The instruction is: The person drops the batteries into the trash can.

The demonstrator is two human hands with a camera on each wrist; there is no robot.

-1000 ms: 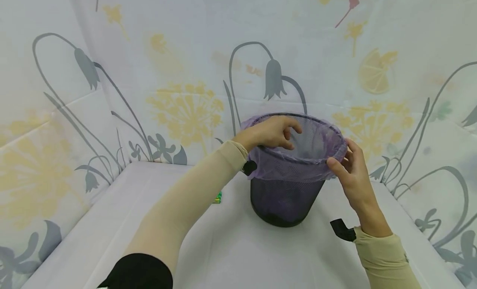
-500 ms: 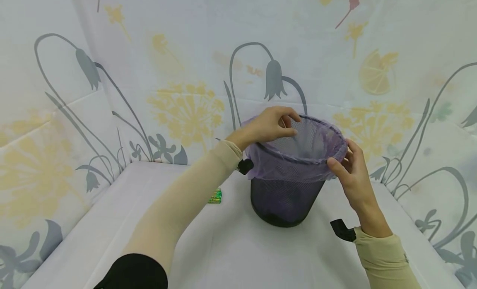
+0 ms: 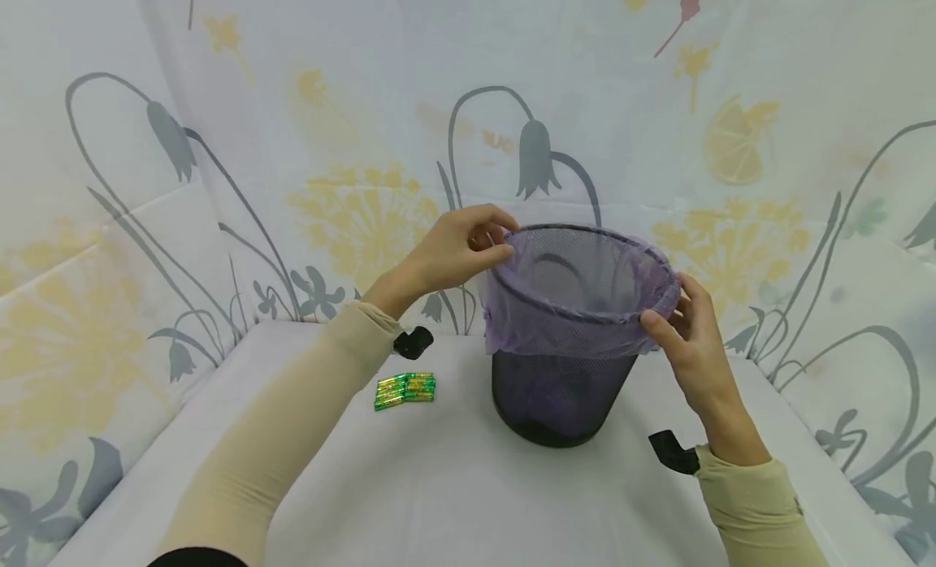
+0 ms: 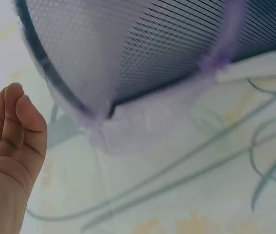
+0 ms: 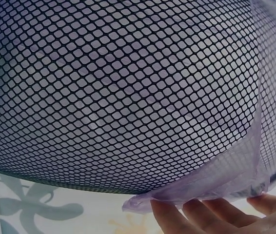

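Note:
A black mesh trash bin (image 3: 559, 400) stands on the white-covered table, tapering toward its base. Over its rim is folded a thin purple trash bag (image 3: 559, 331), hanging down outside as a loose cuff. My right hand (image 3: 691, 339) grips the bin's right rim, thumb on the lined edge and fingers underneath outside. The right wrist view shows those fingers against the purple film (image 5: 201, 183). My left hand (image 3: 461, 246) is beside the left rim with loosely bent fingers. In the left wrist view, a gap separates the left hand (image 4: 13, 141) from the rim, and nothing shows between its fingers.
Several green and gold batteries (image 3: 405, 389) lie side by side on the table (image 3: 468, 502), left of the bin. Behind the table hangs a white cloth (image 3: 366, 128) with grey and yellow flower prints, which also covers both sides.
My left hand has moved left from over the bin's opening to just beside its left rim, bringing the batteries into full view. My right hand and the bin have stayed in place.

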